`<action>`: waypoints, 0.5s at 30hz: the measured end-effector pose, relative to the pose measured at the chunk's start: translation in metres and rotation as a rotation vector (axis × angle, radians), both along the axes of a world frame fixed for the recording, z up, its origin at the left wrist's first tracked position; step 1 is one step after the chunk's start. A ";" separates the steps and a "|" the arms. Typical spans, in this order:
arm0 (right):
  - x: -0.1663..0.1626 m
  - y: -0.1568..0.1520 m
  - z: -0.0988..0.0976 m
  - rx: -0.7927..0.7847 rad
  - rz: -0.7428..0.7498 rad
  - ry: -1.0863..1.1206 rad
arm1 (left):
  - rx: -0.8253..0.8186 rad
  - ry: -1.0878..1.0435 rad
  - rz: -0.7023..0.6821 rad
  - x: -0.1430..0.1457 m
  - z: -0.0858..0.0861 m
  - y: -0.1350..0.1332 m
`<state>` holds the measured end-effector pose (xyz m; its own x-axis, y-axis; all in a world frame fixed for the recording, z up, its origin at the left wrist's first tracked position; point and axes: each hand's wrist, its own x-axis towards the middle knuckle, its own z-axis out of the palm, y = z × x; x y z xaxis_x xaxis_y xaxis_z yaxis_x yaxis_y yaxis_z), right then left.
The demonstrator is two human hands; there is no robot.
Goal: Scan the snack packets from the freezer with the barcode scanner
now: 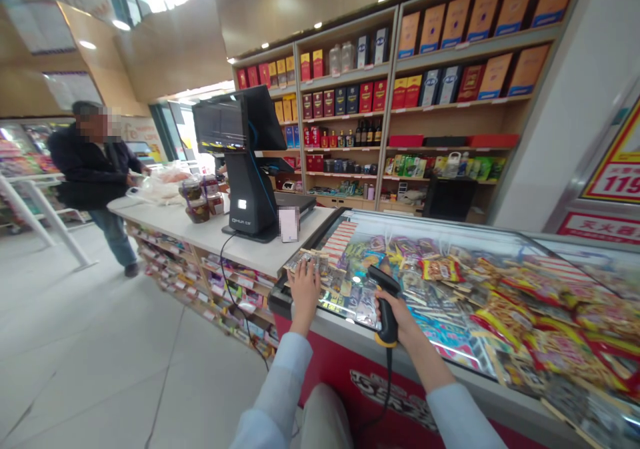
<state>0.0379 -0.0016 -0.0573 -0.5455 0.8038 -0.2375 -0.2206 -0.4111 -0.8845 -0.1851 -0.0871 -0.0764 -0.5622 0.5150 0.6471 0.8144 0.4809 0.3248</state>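
My left hand (304, 282) lies flat with fingers spread on the glass lid of a chest freezer (350, 369), near its left corner. My right hand (395, 310) is wrapped round the handle of a black and yellow barcode scanner (384, 302), whose head points at the glass; its cable hangs down the red front of the freezer. Under the lid lie several colourful packets (500, 296). Left of the freezer a black checkout terminal (245, 162) stands on a white counter (220, 236).
A person in a dark jacket (95, 169) stands at the counter's far end beside plastic bags (163, 184) and jars (199, 199). Shelves of boxes and bottles (400, 96) line the back wall. Small goods fill racks under the counter (200, 282). Tiled floor (90, 342) spreads left.
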 end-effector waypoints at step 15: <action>0.093 0.003 0.029 0.149 -0.218 0.067 | 0.296 0.052 -0.387 0.087 0.045 0.042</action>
<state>0.1309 0.0017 -0.0288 -0.3662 0.9273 -0.0770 -0.3498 -0.2138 -0.9121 -0.0980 -0.0447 -0.0309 -0.3289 0.4696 0.8193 0.9340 0.0335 0.3558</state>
